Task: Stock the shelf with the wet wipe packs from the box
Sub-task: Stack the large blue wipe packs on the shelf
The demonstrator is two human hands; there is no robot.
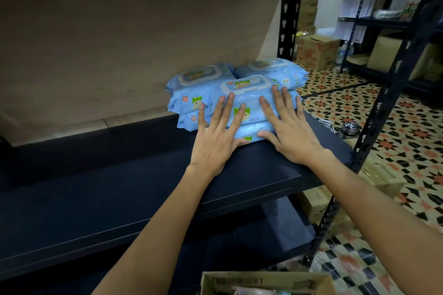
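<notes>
Several blue wet wipe packs lie stacked at the right end of the dark shelf (119,187). The front stack has a top pack (249,100) with a white flip lid facing up. My left hand (215,134) lies flat with spread, straight fingers on the front of that top pack. My right hand (287,127) presses beside it, fingers straight, thumb touching the lower pack (247,135). Another stack (191,86) sits to the left and a further pack (271,68) behind. The cardboard box (263,282) shows at the bottom edge, its contents mostly hidden.
A black steel upright (290,7) stands behind the packs and another post (374,122) at the shelf's right front corner. Patterned tile floor (359,103) lies to the right, with cardboard boxes (316,50) and more shelving (383,19) beyond. A lower shelf (251,235) sits beneath.
</notes>
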